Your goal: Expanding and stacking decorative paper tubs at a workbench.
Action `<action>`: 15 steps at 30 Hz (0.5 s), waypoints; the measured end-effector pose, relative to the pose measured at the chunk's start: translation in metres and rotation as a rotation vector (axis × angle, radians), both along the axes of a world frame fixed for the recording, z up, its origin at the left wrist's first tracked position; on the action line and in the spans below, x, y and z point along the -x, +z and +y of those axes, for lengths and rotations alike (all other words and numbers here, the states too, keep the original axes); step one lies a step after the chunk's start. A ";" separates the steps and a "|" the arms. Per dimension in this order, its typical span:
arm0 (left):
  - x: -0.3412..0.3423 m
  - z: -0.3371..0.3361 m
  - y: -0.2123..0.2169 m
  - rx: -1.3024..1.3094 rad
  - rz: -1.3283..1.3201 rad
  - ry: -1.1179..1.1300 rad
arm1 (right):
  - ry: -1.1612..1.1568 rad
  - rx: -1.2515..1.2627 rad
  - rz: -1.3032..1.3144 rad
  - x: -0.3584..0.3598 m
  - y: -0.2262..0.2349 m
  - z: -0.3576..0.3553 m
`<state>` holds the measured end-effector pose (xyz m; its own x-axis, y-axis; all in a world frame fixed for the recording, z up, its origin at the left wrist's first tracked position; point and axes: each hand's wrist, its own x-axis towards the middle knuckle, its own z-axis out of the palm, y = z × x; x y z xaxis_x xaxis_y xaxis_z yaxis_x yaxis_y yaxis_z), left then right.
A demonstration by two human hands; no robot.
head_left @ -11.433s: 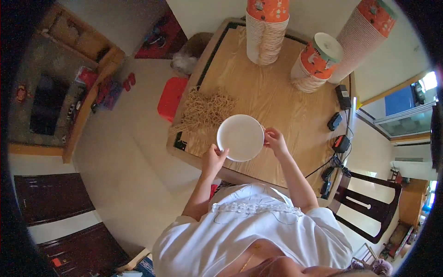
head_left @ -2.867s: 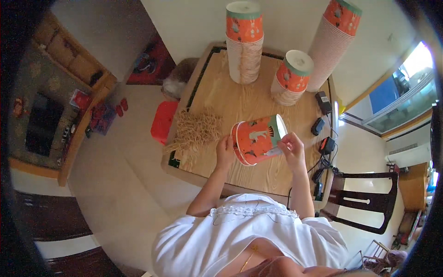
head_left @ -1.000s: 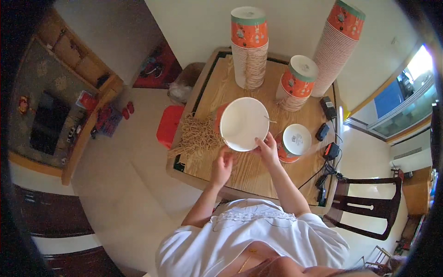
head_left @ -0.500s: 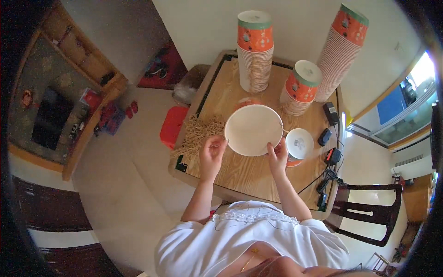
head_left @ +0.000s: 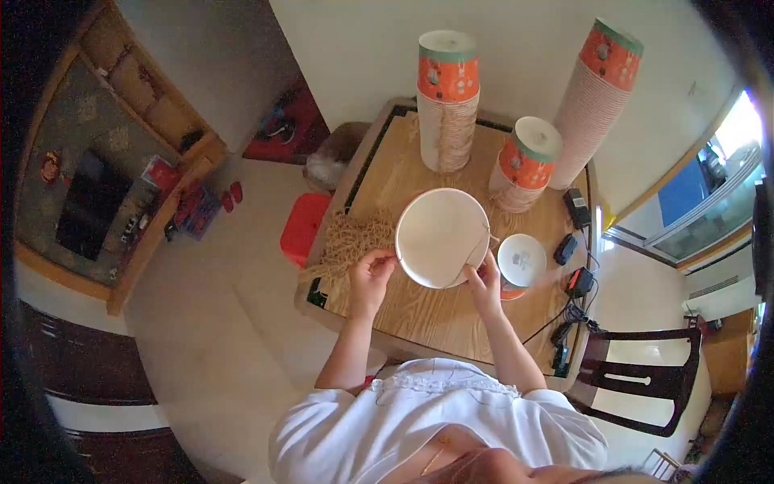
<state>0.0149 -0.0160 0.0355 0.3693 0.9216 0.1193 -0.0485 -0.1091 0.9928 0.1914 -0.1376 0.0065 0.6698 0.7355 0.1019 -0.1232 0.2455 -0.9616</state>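
Observation:
Between my hands a white-lined paper bucket (head_left: 435,230) is tipped so its round mouth faces me. A thin cord (head_left: 481,250) shows across the right part of its mouth. My left hand (head_left: 371,278) is closed, its fingertips pinching at the bucket's left rim. My right hand (head_left: 485,284) grips the right rim, the thumb over the edge and the other fingers mostly hidden behind the wall. Left of the bucket lies a heap of tan cords (head_left: 355,240). Close to my right hand an upside-down paper bucket (head_left: 522,262) rests on the table.
Tall stacks of orange-and-green paper buckets, one at back centre (head_left: 448,101) and one at back right (head_left: 597,97), stand behind a shorter stack (head_left: 526,165). Black adapters (head_left: 577,208) and cables line the wooden table's (head_left: 411,319) right edge. A red bin (head_left: 305,230) and dark chair (head_left: 641,371) flank it.
The bucket's mouth has turned and tilted further, showing more of its inside. The cord now shows across the mouth on the right. My left fingers have closed at the rim.

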 end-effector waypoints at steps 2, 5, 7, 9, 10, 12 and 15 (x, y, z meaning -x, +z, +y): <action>0.001 0.001 -0.001 -0.008 0.001 -0.012 | 0.064 0.086 0.134 0.001 0.006 -0.001; -0.008 0.001 0.006 -0.292 0.092 0.172 | -0.059 0.029 -0.199 -0.016 -0.015 0.006; -0.011 -0.004 0.013 -0.574 0.167 0.328 | -0.074 0.120 -0.305 -0.015 -0.004 0.010; -0.030 -0.014 0.020 -0.230 0.023 -0.044 | -0.085 0.196 -0.332 -0.009 -0.008 0.015; -0.040 -0.012 0.021 -0.017 -0.046 -0.208 | -0.047 0.199 -0.387 -0.006 -0.009 0.016; -0.056 0.001 0.028 0.440 -0.041 -0.284 | 0.093 0.159 -0.416 0.000 -0.002 0.017; -0.061 0.026 0.000 0.604 -0.143 -0.417 | 0.161 0.275 -0.655 0.006 0.012 0.017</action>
<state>0.0755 0.0104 0.0359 0.7212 0.6290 -0.2902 -0.0997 0.5088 0.8551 0.1853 -0.1204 0.0188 0.4156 0.8766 0.2426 0.4848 0.0122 -0.8745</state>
